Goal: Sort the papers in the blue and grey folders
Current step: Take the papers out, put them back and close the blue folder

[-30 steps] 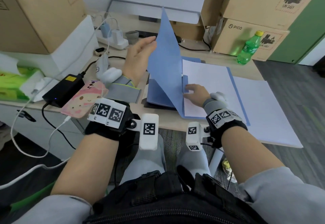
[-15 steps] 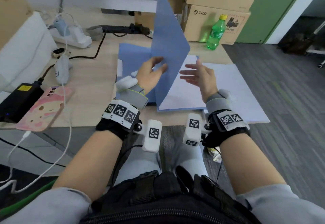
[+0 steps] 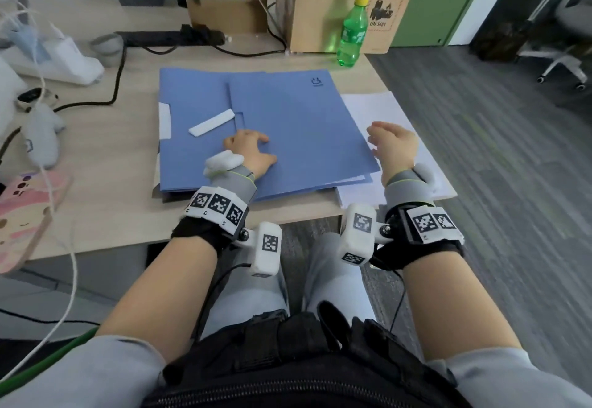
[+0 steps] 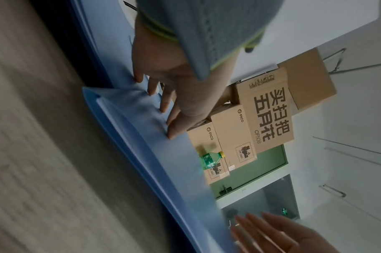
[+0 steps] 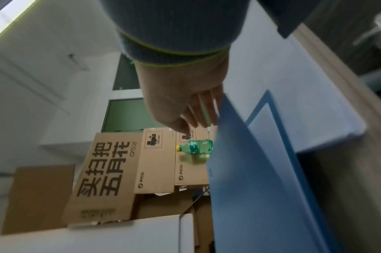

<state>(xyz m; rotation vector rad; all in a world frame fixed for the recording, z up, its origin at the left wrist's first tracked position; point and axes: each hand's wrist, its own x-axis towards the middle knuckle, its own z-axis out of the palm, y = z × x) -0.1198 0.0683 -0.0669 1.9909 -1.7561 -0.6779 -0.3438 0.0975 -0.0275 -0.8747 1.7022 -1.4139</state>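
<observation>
Blue folder (image 3: 298, 125) closed flat, left hand (image 3: 253, 151) pressing it; right hand (image 3: 395, 148) loose, empty.

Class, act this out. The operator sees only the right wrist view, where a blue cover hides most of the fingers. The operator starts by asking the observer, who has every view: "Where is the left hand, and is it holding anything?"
Observer: The left hand holds nothing. Its fingertips rest on the cover of the blue folder, which lies flat on the desk.
Operator: Is anything lying near those fingers?
Observer: A white strip lies on the blue surface just left of them.
Operator: What is under my right hand?
Observer: The right hand is over loose white papers beside the folder's right edge, with its fingers relaxed and holding nothing.
</observation>
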